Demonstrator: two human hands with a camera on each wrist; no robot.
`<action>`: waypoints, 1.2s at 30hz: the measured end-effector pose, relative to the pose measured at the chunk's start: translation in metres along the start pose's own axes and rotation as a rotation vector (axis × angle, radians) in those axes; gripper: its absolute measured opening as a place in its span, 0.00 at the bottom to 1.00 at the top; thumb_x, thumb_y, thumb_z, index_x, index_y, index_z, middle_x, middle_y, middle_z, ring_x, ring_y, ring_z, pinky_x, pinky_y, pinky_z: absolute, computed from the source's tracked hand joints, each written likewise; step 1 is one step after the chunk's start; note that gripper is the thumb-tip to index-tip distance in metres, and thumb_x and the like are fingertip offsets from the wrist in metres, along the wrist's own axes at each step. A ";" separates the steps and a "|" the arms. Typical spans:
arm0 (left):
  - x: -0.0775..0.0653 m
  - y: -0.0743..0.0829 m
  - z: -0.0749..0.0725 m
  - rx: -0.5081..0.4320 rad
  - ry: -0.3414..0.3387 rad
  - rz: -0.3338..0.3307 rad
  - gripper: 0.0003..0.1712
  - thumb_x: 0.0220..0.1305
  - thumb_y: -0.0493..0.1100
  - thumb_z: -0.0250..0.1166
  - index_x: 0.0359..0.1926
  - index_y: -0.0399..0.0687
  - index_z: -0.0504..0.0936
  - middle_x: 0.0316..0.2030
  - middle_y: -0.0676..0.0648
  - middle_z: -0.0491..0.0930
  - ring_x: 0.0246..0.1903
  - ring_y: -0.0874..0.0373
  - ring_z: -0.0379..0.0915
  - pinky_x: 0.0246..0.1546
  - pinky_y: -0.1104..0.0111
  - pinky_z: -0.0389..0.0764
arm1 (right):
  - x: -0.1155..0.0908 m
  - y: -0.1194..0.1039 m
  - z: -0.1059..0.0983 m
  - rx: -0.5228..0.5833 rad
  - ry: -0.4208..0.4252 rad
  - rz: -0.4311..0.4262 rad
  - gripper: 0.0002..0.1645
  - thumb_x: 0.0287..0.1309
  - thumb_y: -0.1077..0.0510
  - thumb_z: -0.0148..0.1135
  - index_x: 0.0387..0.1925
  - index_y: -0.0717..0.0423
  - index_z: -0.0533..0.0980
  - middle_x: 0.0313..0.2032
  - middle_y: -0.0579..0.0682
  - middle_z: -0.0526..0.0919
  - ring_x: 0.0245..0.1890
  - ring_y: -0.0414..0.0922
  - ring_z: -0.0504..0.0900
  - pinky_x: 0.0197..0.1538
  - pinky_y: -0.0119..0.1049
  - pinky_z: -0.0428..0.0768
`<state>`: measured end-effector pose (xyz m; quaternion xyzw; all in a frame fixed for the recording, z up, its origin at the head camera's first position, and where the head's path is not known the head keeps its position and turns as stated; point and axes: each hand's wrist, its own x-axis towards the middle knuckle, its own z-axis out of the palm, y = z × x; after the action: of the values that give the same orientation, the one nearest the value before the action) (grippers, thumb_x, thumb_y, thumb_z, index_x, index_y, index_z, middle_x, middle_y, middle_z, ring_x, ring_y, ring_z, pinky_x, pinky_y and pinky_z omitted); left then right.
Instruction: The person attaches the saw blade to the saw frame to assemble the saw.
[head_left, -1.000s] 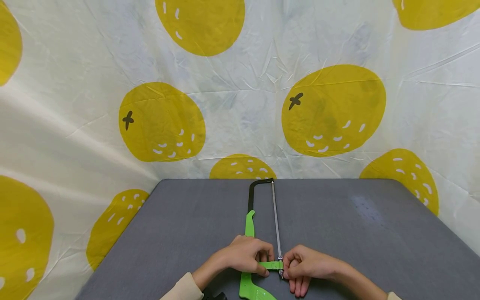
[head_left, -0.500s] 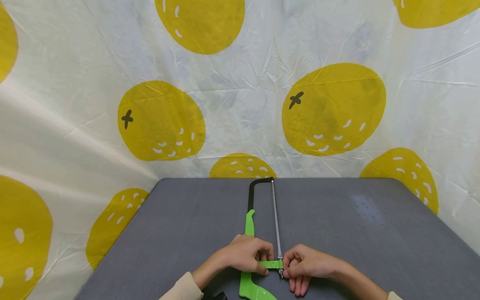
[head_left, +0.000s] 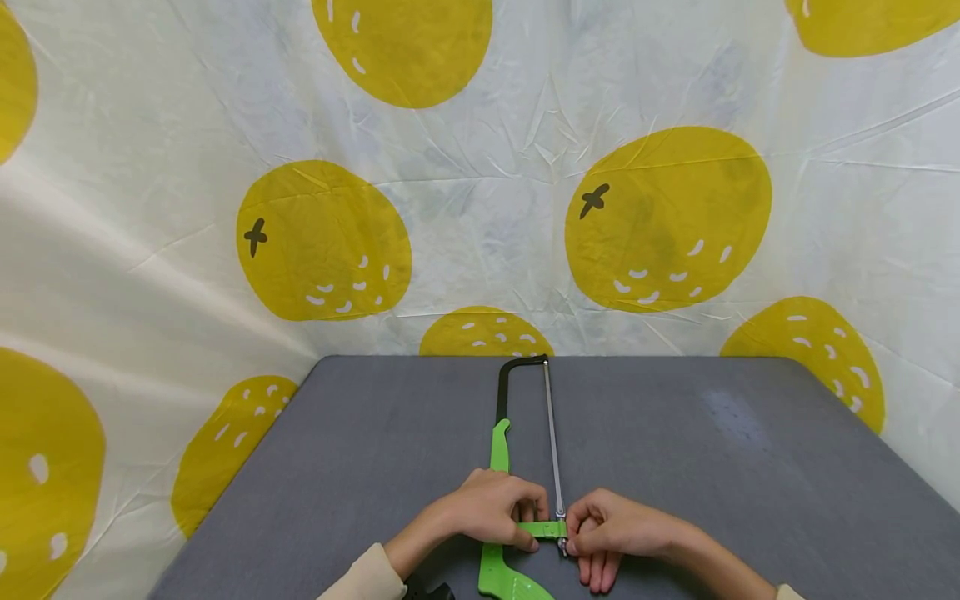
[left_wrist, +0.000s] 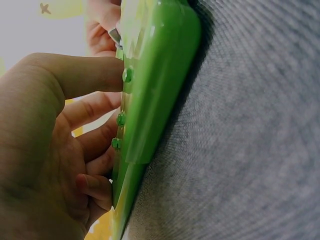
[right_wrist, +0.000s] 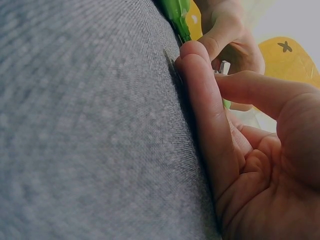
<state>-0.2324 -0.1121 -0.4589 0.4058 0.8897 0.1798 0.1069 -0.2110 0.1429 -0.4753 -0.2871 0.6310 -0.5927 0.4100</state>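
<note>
A hacksaw (head_left: 500, 454) lies on its side on the grey table, with a green handle (left_wrist: 160, 90), a black front frame and a silver blade (head_left: 553, 442) along its right side. My left hand (head_left: 491, 508) reaches over the green frame and grips the short green crosspiece (head_left: 543, 530), its thumb on the near side. At the blade's near end, my right hand (head_left: 618, 529) pinches the small silver wing nut (right_wrist: 225, 67) between thumb and forefinger. The lower fingers of that hand rest along the cloth. Fingers hide most of the nut.
The table (head_left: 675, 450) is covered in grey cloth and has a pale patch at the right. Behind and to the left hangs a white curtain (head_left: 480, 242) printed with big yellow fruit. A black object (head_left: 431, 592) shows at the bottom edge by the left sleeve.
</note>
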 end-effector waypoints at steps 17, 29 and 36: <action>-0.002 0.000 0.001 0.024 0.015 0.008 0.11 0.57 0.54 0.76 0.38 0.70 0.83 0.26 0.73 0.79 0.25 0.82 0.70 0.28 0.77 0.68 | 0.000 0.001 0.001 0.002 -0.001 -0.008 0.24 0.68 0.65 0.58 0.45 0.90 0.66 0.24 0.44 0.88 0.24 0.33 0.88 0.28 0.29 0.84; 0.001 -0.001 0.002 0.017 0.018 0.007 0.11 0.56 0.54 0.77 0.38 0.70 0.83 0.27 0.72 0.80 0.24 0.82 0.70 0.27 0.77 0.69 | -0.002 0.001 0.001 -0.025 0.015 -0.009 0.21 0.67 0.64 0.59 0.44 0.85 0.70 0.24 0.43 0.87 0.23 0.33 0.87 0.27 0.29 0.84; 0.000 0.001 0.002 0.014 0.027 0.000 0.11 0.55 0.55 0.77 0.37 0.70 0.83 0.26 0.73 0.79 0.24 0.82 0.69 0.27 0.77 0.68 | -0.001 -0.001 0.003 -0.051 0.033 0.009 0.08 0.70 0.60 0.61 0.39 0.63 0.78 0.23 0.44 0.87 0.21 0.33 0.86 0.26 0.28 0.83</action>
<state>-0.2313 -0.1116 -0.4602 0.4039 0.8923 0.1793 0.0919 -0.2084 0.1425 -0.4738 -0.2847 0.6539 -0.5791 0.3949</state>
